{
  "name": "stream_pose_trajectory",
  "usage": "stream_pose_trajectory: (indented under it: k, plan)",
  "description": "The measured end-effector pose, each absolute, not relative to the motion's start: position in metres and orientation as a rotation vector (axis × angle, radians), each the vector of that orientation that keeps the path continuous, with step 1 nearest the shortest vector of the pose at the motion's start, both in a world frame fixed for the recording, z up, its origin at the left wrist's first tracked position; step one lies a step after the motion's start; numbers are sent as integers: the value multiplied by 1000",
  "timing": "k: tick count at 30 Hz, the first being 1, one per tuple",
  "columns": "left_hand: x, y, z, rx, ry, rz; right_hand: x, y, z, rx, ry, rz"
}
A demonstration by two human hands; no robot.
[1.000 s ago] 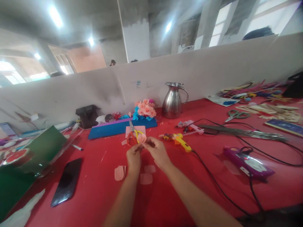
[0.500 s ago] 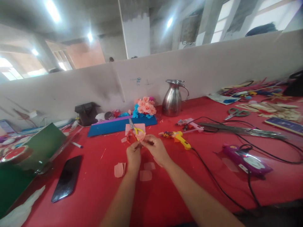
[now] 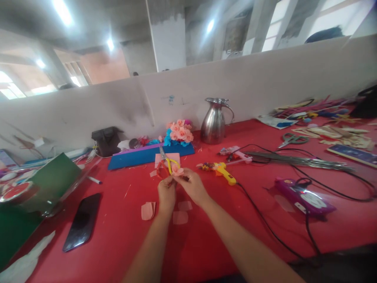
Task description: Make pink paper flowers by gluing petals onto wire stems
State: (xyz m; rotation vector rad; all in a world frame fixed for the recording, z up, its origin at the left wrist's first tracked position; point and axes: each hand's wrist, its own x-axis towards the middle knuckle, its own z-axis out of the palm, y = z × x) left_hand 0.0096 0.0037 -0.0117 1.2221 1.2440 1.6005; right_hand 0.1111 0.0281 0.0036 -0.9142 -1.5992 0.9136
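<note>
A small pink paper flower [image 3: 177, 169] is held between my two hands above the red table. My left hand [image 3: 166, 193] is closed at the flower's base, and its fingertips are partly hidden. From the right, my right hand [image 3: 193, 185] pinches the flower's lower edge between thumb and fingers. Just beyond lie scissors [image 3: 166, 159] with red and yellow handles, resting over a pink paper sheet [image 3: 175, 156]. Below my left hand sits a small stack of pink paper petals [image 3: 148, 211]. Single paper pieces [image 3: 180, 217] lie under my right wrist.
A yellow glue gun [image 3: 225, 174] lies to the right, its cord trailing to the front edge. Behind are a bunch of pink flowers [image 3: 181, 132] and a steel jug [image 3: 213, 122]. A purple power strip [image 3: 303, 198] lies right, a phone [image 3: 82, 222] left.
The flower has turned slightly in my fingers, and more of its open petals face up. My right hand has shifted a little; the whole view has moved slightly.
</note>
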Motion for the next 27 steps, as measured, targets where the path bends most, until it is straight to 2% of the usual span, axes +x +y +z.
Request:
stream_pose_trajectory:
  k: [27]
  plan:
    - [10, 3, -3, 912, 1067, 1541, 110, 25, 10, -935, -1569, 877]
